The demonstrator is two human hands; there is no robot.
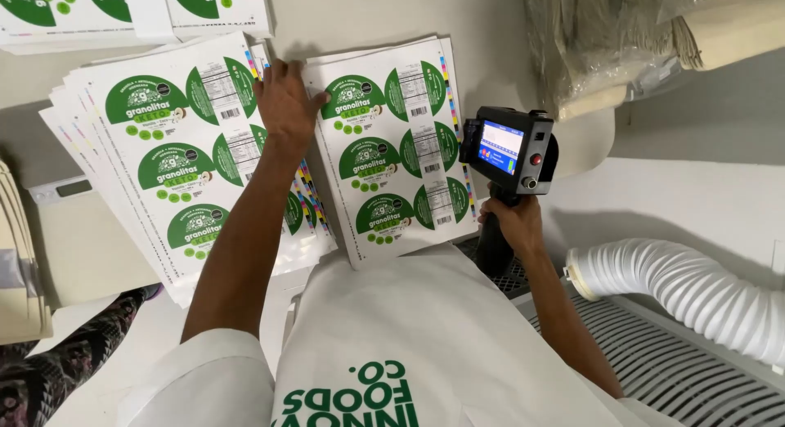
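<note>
A handheld inkjet printer (509,153), black with a lit colour screen, is gripped in the right hand (509,222), whose fingers are wrapped round the handle; it is held upright at the right edge of the right-hand stack of label sheets (392,149), close to it but, as far as can be judged, not set down on it. The left hand (284,100) is laid flat with fingers spread at the far end of the gap between the two stacks, its fingertips on the fanned left-hand stack of label sheets (176,149).

No freshly printed mark can be made out on either top sheet, so the marking of these green-and-white round labels is judged to be at its start or between sheets; how many sheets are already done cannot be told.

The printer's nozzle face is turned away and hidden. The near edges of both stacks are covered by the white apron (425,345). More sheets (123,10) at the far left are cut off by the frame, as is the white corrugated hose (695,288) at the right.
</note>
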